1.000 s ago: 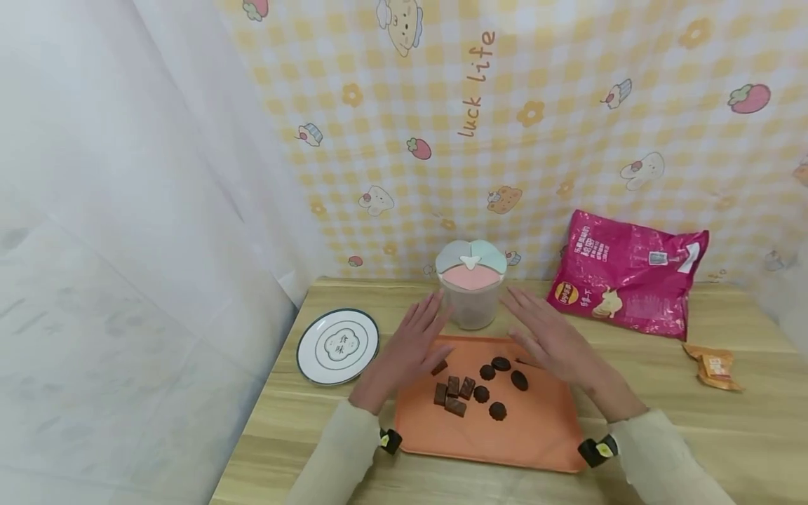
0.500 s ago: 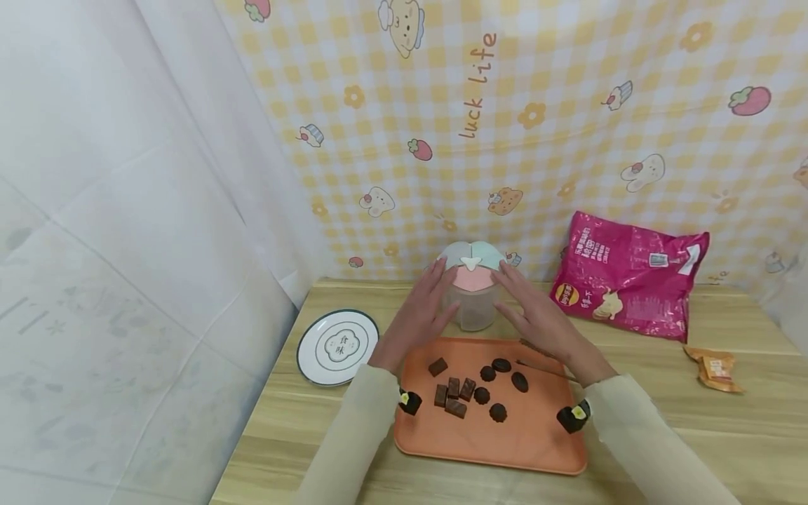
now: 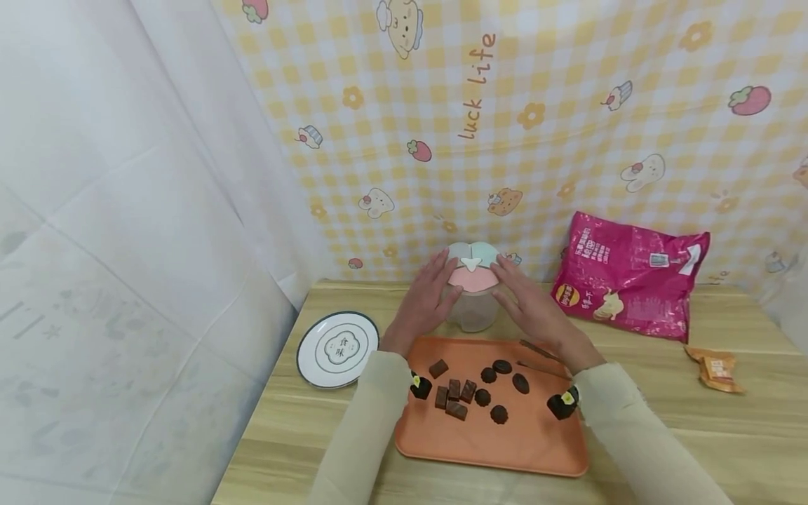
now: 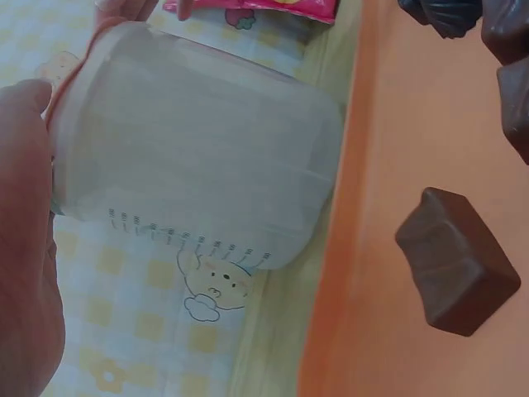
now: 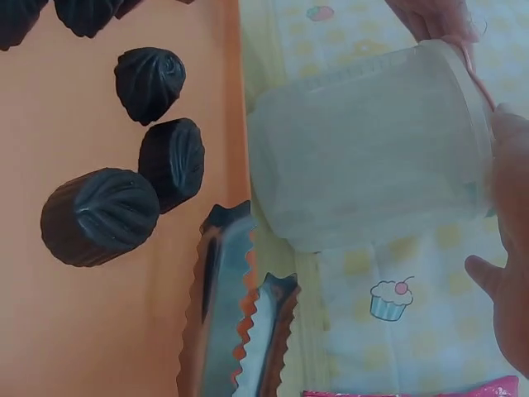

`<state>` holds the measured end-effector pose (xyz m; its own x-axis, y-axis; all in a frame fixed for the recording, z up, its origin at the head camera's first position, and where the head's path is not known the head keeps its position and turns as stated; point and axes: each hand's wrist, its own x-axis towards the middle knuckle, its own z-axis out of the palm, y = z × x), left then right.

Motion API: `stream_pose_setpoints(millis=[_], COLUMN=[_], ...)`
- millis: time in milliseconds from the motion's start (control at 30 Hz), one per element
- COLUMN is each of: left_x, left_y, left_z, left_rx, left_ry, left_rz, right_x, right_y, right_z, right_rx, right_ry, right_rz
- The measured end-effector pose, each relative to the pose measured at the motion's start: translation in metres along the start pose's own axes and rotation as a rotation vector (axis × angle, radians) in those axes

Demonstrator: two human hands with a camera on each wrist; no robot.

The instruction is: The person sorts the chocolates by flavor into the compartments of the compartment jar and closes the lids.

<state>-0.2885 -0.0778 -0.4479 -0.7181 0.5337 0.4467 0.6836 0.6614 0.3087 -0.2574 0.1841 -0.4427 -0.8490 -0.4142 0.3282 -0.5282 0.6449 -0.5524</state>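
Note:
A frosted canister with a grey, mint and pink segmented lid stands behind the orange tray. My left hand touches the lid's left side, its fingers extended along the rim. On the other side, my right hand rests its fingertips against the lid's edge; in the right wrist view its thumb stands apart from the canister. Measuring marks run along the canister wall. Rectangular chocolates and round ridged chocolates lie in the tray. Serrated tongs rest at the tray's right rear.
A white plate with a dark rim lies left of the tray. At the back right a magenta chip bag leans against the checked cloth. A small orange-wrapped snack lies on the wooden table in front of it.
Both hands have moved forward and inward, from beside the canister onto its lid edges. The canister, tray and chocolates have stayed in place.

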Motion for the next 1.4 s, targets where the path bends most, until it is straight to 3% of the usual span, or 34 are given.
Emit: stream_pose_setpoints(millis=[200,433,933,1400], left_x=[0.001,0.0,0.0,0.001], left_y=[-0.002,-0.005,-0.008,-0.011], left_z=[0.004,0.01,0.014,0.02], left_rx=[-0.056,-0.08,-0.051,-0.001], left_ry=[0.03,0.056,0.089,0.128], left_rz=[0.026,0.053,0.08,0.095], right_x=[0.004,0.005,0.006,0.006], right_y=[0.003,0.003,0.003,0.001], right_z=[0.0,0.004,0.006,0.006], right_rx=[0.003,-0.079,-0.179,-0.212], right_ry=[0.037,0.092,0.153,0.142], right_rz=[-0.011,-0.018,-0.029,-0.02])
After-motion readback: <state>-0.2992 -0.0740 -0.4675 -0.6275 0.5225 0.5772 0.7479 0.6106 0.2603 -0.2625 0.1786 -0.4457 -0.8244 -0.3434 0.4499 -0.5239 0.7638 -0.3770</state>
